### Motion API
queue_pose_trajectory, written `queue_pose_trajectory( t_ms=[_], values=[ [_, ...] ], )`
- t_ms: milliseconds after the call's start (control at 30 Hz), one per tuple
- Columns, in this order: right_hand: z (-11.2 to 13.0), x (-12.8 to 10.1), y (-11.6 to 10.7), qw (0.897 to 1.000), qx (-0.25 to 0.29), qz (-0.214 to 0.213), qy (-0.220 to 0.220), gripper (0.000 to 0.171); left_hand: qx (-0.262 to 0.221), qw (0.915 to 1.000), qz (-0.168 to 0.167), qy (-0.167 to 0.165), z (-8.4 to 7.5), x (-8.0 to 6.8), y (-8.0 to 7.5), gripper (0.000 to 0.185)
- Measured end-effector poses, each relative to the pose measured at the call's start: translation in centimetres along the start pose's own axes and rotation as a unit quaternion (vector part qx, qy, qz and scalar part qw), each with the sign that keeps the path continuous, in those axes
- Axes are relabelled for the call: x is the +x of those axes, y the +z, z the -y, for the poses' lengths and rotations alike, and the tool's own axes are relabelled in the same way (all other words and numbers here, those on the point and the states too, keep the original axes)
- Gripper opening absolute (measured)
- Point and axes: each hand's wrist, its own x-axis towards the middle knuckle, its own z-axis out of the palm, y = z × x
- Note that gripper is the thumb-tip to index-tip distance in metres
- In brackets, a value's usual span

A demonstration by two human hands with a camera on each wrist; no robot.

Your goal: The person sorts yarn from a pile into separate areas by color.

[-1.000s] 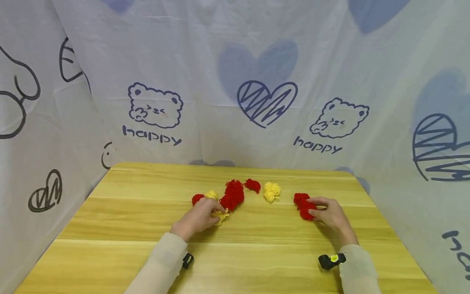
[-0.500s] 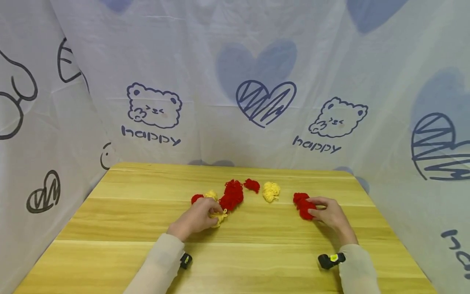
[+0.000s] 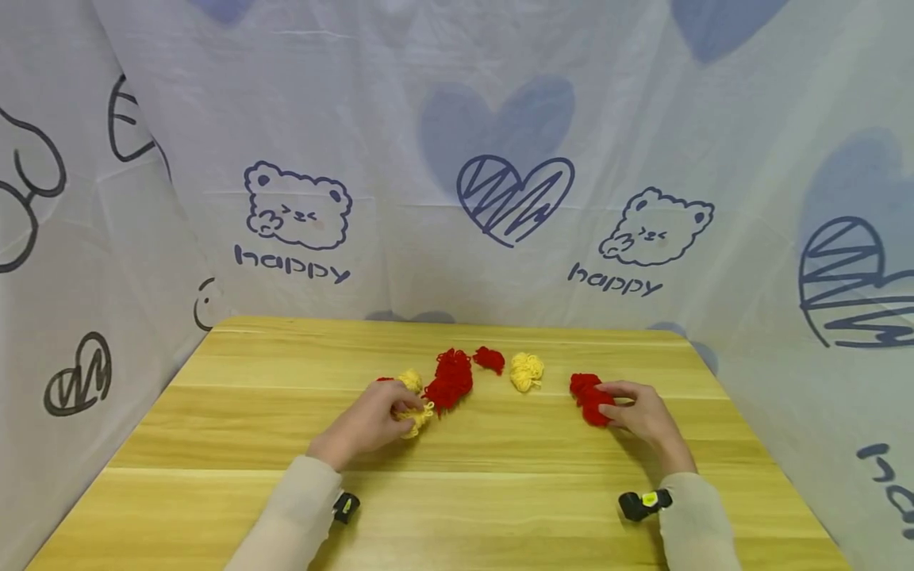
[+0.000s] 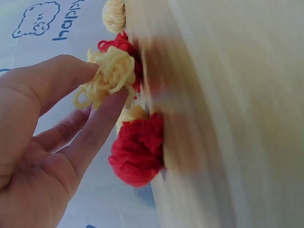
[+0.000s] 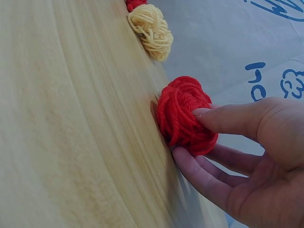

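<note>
My left hand (image 3: 367,420) pinches a small yellow yarn ball (image 4: 111,73) between thumb and fingers, raised off the wood in the left wrist view. Beyond it in that view sits a red yarn ball (image 4: 137,152), with a second yellow yarn ball (image 3: 410,380) close by. At the right of the table my right hand (image 3: 646,416) grips a red yarn bundle (image 5: 185,116), thumb on one side and fingers on the other. That bundle looks like two lumps in the head view. Part of the red ball by my left hand is hidden behind the hand.
A long red yarn clump (image 3: 451,379) lies mid-table, with a small red yarn piece (image 3: 489,359) and another yellow yarn ball (image 3: 527,372) to its right. The wooden table (image 3: 500,507) ends at a printed cloth (image 3: 400,262) behind and at both sides.
My left hand has drawn left and slightly toward me with the yellow yarn ball, away from the red clump. My right hand has stayed on the red yarn bundle.
</note>
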Motion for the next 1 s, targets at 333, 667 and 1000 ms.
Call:
queue_pose_trajectory(
  t_ms=[333,667,1000],
  values=[
    [-0.2,0.1,0.0,1.000,0.004,0.001,-0.007,0.044,0.003,0.9999,0.001,-0.014,0.5,-1.1,-1.6,0.019],
    [-0.2,0.1,0.0,1.000,0.003,-0.001,-0.011,0.042,-0.044,0.9987,-0.015,-0.019,2.1,-2.3,-3.2,0.019],
    [-0.2,0.1,0.0,1.000,0.011,0.002,-0.006,0.043,-0.057,0.9970,-0.027,-0.044,3.4,-3.6,-4.5,0.021]
  ],
)
